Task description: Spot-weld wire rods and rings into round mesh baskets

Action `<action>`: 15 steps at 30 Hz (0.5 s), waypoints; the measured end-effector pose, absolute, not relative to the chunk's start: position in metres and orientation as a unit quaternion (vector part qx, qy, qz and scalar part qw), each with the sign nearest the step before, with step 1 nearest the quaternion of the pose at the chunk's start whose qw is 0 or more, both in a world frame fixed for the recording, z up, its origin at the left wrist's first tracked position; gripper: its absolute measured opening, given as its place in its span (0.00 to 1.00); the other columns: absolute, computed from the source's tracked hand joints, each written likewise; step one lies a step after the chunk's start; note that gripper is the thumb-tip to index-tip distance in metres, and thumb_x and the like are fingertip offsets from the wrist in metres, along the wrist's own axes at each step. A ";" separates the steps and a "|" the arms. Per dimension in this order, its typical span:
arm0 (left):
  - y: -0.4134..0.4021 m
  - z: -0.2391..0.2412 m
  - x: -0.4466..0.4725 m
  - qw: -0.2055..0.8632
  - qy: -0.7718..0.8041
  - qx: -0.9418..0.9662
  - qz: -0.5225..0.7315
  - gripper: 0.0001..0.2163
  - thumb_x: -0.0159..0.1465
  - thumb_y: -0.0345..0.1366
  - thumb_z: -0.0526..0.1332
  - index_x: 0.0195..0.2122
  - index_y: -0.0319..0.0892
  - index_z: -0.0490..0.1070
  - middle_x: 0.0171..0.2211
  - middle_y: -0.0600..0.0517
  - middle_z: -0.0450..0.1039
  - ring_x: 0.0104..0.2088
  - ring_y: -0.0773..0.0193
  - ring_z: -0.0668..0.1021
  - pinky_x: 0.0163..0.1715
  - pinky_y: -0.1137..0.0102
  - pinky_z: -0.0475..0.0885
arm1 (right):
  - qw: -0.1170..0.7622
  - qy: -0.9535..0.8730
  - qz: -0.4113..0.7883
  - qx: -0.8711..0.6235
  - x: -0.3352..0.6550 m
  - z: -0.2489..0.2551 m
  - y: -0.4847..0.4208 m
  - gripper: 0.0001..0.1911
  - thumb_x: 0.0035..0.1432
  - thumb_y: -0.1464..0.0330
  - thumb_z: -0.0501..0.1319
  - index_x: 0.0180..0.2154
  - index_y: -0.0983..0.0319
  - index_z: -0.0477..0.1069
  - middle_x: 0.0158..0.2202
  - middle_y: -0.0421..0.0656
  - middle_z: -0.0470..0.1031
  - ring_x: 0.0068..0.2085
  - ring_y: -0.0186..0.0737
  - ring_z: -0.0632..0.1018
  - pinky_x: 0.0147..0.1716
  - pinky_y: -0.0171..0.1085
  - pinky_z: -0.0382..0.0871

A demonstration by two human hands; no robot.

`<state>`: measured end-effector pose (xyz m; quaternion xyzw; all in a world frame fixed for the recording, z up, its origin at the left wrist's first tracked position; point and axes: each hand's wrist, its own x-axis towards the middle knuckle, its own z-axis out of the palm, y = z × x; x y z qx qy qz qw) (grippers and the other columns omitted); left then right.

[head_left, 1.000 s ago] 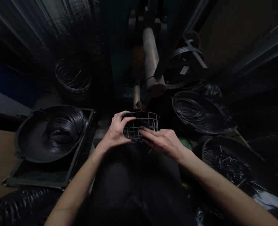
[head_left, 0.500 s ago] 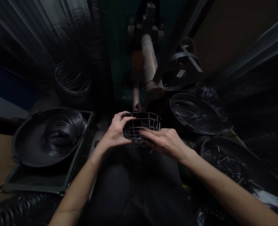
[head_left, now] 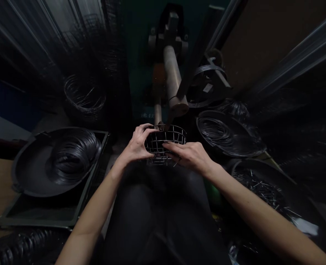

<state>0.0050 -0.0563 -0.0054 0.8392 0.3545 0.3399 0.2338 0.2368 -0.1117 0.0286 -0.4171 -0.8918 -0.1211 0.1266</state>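
Note:
A small round wire basket [head_left: 166,141] is between my hands, its far rim up against the electrode tip [head_left: 160,126] of a machine. My left hand [head_left: 139,143] grips the basket's left side, fingers over the upper ring and thumb lower down. At the right side, my right hand [head_left: 192,154] has its fingers pressed on the wires; a short wire end sticks out below them. Whether that wire is loose or part of the basket, I cannot tell. The machine's thick metal arm [head_left: 173,75] hangs just above and beyond the basket.
Left, a black pan [head_left: 30,169] with coiled wire rests on a green crate [head_left: 41,217]. To the right lie another pan of wire rings [head_left: 216,130] and a pan of short wire pieces [head_left: 259,187]. Wire hoops [head_left: 84,95] are stacked at the back left.
Both hands and the basket sit slightly higher in the picture, and the machine appears shifted a little left and down. My hold on the basket looks the same.

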 end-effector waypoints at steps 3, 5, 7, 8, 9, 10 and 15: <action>-0.054 -0.004 0.004 0.235 0.356 0.837 0.341 0.35 0.47 0.38 0.75 0.56 0.46 0.65 0.58 0.43 0.60 0.59 0.47 0.66 0.60 0.52 0.65 | 0.139 -0.888 -0.106 -0.424 0.236 0.028 -0.109 0.17 0.68 0.62 0.55 0.55 0.54 0.73 0.50 0.39 0.79 0.35 0.35 0.82 0.25 0.32 0.66; -0.052 -0.005 0.003 0.240 0.345 0.840 0.342 0.35 0.46 0.39 0.76 0.55 0.45 0.65 0.57 0.43 0.62 0.58 0.47 0.67 0.59 0.52 0.66 | 0.144 -0.886 -0.093 -0.430 0.235 0.029 -0.109 0.17 0.68 0.61 0.55 0.54 0.54 0.74 0.50 0.38 0.79 0.35 0.36 0.82 0.25 0.32 0.65; -0.050 -0.006 0.003 0.246 0.331 0.839 0.354 0.36 0.45 0.40 0.76 0.55 0.45 0.64 0.56 0.43 0.64 0.58 0.47 0.68 0.59 0.53 0.66 | 0.154 -0.881 -0.085 -0.438 0.234 0.029 -0.112 0.17 0.68 0.61 0.54 0.54 0.53 0.74 0.50 0.37 0.79 0.35 0.36 0.82 0.25 0.33 0.66; -0.050 -0.007 0.003 0.251 0.329 0.834 0.365 0.37 0.45 0.40 0.76 0.55 0.45 0.63 0.55 0.43 0.64 0.57 0.47 0.69 0.58 0.54 0.67 | 0.161 -0.875 -0.082 -0.449 0.233 0.028 -0.116 0.17 0.68 0.61 0.54 0.54 0.53 0.74 0.50 0.37 0.79 0.35 0.36 0.82 0.26 0.33 0.67; -0.050 -0.007 0.004 0.256 0.332 0.825 0.378 0.38 0.44 0.40 0.76 0.55 0.45 0.62 0.55 0.44 0.65 0.56 0.48 0.70 0.57 0.54 0.68 | 0.169 -0.866 -0.078 -0.465 0.231 0.027 -0.120 0.17 0.68 0.62 0.54 0.54 0.53 0.74 0.50 0.37 0.79 0.35 0.35 0.82 0.28 0.33 0.68; -0.051 -0.007 0.004 0.260 0.339 0.818 0.385 0.37 0.45 0.39 0.76 0.55 0.44 0.62 0.55 0.44 0.65 0.56 0.49 0.70 0.57 0.55 0.68 | 0.181 -0.853 -0.075 -0.484 0.230 0.025 -0.124 0.16 0.69 0.62 0.54 0.52 0.53 0.75 0.51 0.38 0.79 0.36 0.35 0.82 0.29 0.33 0.69; -0.044 -0.001 0.007 0.247 0.371 0.824 0.351 0.29 0.45 0.39 0.76 0.47 0.44 0.68 0.56 0.45 0.65 0.58 0.49 0.69 0.58 0.55 0.67 | 0.292 -0.764 -0.072 -0.571 0.225 0.015 -0.133 0.12 0.67 0.64 0.56 0.39 0.59 0.78 0.43 0.45 0.81 0.37 0.35 0.79 0.31 0.31 0.67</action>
